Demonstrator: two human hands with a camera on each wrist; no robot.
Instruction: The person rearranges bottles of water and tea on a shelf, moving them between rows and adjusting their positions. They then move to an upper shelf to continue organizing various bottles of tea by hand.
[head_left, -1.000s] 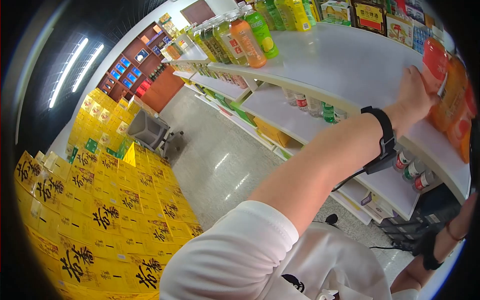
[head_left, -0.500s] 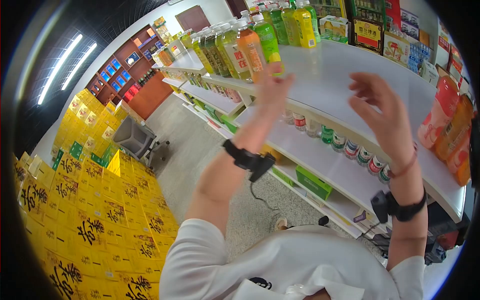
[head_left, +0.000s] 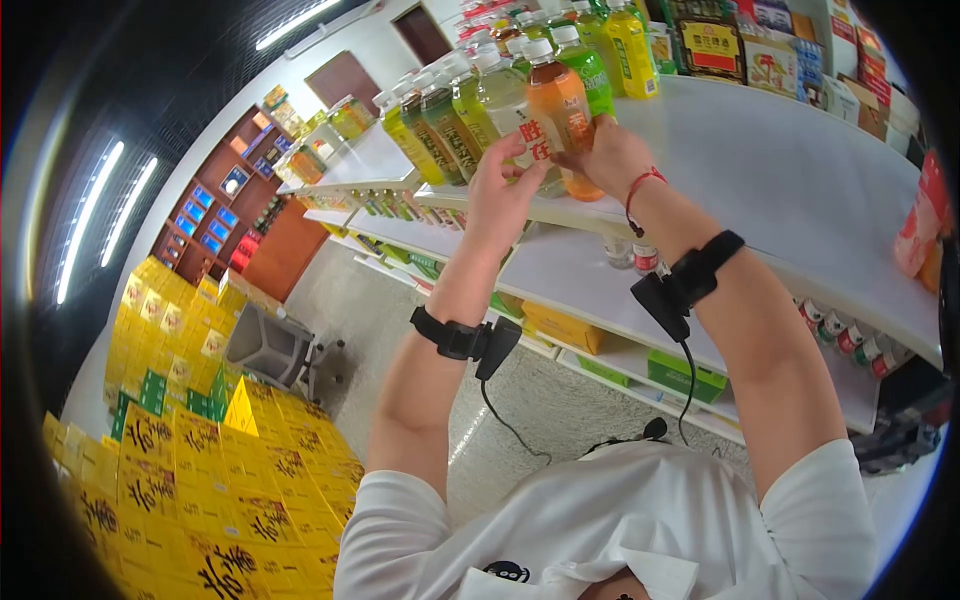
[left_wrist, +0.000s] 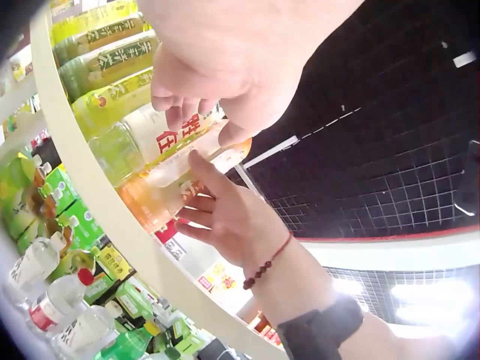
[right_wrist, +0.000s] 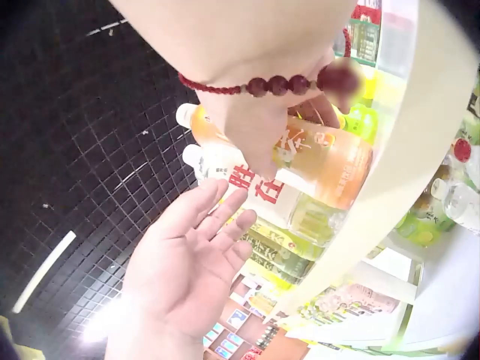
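Right hand (head_left: 612, 160) grips the orange bottle (head_left: 560, 105) at the shelf (head_left: 760, 160) edge. Left hand (head_left: 505, 195), fingers straight and unclenched, touches the neighbouring pale bottle (head_left: 498, 95).

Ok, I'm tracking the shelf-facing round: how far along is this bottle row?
Done: bottles stand in a row along the edge of the top shelf. In hand: the right hand grips the orange bottle, the left hand touches the pale bottle beside it. Left, probably: line both up, let go.
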